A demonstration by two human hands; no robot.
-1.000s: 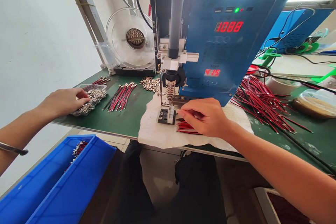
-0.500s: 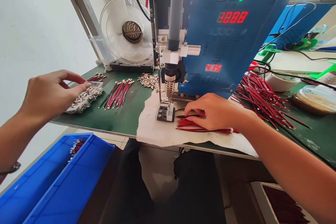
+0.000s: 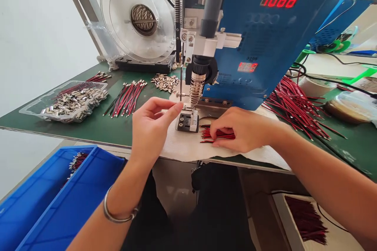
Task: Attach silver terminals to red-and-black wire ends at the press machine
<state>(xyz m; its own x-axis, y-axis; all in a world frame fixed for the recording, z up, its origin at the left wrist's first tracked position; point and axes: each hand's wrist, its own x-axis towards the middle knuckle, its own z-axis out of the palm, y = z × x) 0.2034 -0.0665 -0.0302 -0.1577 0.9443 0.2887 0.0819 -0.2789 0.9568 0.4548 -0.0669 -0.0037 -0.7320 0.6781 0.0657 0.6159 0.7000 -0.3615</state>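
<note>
My left hand (image 3: 157,125) is at the soldering machine, thumb and index finger pinched just left of the small fixture (image 3: 188,122). Whatever sits between those fingertips is too small to make out. The iron with its coiled spring (image 3: 197,88) points down right above the fixture. To the right, my right hand (image 3: 241,129) curls its fingers over a bunch of red-and-black wires (image 3: 207,135) lying on a white cloth (image 3: 179,147). Its fingertips close on the wires there; the far part of the bunch is hidden under the hand.
A clear tray of metal connectors (image 3: 75,104) stands at left, beside wires with connectors attached (image 3: 126,98) and loose connectors (image 3: 165,82). More wires (image 3: 297,106) lie at right. The blue machine housing (image 3: 259,43) rises behind; blue bins (image 3: 73,200) stand below left.
My left hand has moved right, from over the clear tray to the fixture, with its fingertips pinched together. My right hand stays at the wires, its fingers slightly shifted. The camera view has shifted.
</note>
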